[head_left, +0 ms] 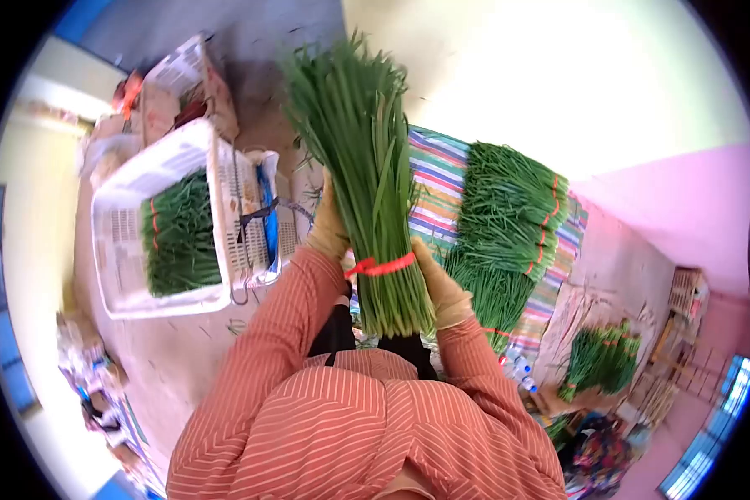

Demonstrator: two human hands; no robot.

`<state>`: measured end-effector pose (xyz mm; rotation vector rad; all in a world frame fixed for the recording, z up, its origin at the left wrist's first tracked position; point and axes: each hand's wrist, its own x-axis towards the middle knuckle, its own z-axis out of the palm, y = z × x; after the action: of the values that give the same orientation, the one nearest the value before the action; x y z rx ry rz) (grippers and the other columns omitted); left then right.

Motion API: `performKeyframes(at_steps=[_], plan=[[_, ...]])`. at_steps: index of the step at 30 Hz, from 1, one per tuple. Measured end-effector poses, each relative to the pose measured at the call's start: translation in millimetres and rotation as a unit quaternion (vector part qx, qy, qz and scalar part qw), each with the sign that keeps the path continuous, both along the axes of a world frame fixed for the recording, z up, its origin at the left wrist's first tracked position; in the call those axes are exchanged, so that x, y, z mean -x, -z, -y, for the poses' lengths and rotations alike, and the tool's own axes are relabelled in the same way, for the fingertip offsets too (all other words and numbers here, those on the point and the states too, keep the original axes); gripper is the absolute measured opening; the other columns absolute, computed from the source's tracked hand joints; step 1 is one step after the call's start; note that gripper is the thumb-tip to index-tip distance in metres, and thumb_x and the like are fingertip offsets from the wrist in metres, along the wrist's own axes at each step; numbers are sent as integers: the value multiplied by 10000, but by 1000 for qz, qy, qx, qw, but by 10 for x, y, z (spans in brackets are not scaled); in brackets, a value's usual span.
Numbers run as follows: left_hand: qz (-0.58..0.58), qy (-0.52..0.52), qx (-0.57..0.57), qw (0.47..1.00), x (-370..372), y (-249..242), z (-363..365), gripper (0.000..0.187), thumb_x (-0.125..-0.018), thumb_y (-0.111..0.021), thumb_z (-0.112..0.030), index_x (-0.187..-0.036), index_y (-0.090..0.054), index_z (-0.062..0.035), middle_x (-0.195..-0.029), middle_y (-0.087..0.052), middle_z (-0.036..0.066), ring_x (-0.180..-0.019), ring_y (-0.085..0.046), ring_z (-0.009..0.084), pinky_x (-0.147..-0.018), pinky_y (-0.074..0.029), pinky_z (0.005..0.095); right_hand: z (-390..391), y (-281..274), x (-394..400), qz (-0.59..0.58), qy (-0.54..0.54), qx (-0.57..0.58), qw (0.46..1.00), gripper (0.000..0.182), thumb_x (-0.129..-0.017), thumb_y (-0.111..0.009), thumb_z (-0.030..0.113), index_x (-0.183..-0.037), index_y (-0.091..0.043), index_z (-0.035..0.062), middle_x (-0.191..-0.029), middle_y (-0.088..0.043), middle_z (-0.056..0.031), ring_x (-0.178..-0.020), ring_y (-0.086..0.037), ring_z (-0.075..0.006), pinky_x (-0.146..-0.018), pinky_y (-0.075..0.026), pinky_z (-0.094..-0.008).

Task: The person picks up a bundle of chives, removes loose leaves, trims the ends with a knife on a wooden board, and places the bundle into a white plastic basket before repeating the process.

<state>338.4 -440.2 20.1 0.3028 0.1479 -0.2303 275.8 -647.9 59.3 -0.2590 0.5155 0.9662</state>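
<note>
A thick bunch of Chinese chives (362,167) stands upright in front of me, its leaf tips away from me and pale stem ends toward my lap. A red band (383,266) is wrapped around its lower part. My left hand (331,221), in a pale glove, grips the bunch from the left, its fingers partly hidden behind the leaves. On the other side my right hand (440,287), also gloved, holds it near the band, with most of its fingers out of sight behind the stems.
To the left stands a white plastic crate (108,279) with banded chives (179,233) inside. A second crate (175,71) is behind it. Several chive bunches (508,208) lie on a striped sheet (437,179) to the right; more chives (600,358) and plastic bottles (518,368) lie beyond.
</note>
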Motion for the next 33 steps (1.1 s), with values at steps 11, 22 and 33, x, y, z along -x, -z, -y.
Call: performKeyframes(at_steps=[11, 22, 33], plan=[[-32, -137, -92, 986, 226, -467, -563, 655, -908, -617, -573, -1325, -576, -70, -1267, -648, 95, -1123, -636, 256, -996, -507, 420, -354, -872, -486, 409, -252, 153, 863, 426, -908, -727, 195, -1269, -573, 29, -1102, -664, -6, -1002, -590, -71, -915, -478, -257], [-63, -227, -88, 968, 874, -771, -786, 645, -941, -596, -521, -1399, -512, -74, -1355, -581, 114, -1189, -587, 265, -1048, -460, 401, -615, -1395, -706, 610, -195, 400, 656, 356, -938, -687, 169, -1232, -639, -27, -1092, -684, -43, -970, -621, -92, -884, -489, -232], [-33, -218, -117, 968, 1347, -1153, -717, 750, -890, -621, -590, -1420, -492, -75, -1343, -590, 127, -1173, -594, 255, -1039, -469, 381, -1467, -1612, -706, 918, 6, 365, 155, 243, -851, -720, 135, -1092, -722, 101, -878, -687, -107, -722, -647, -239, -645, -513, -354]])
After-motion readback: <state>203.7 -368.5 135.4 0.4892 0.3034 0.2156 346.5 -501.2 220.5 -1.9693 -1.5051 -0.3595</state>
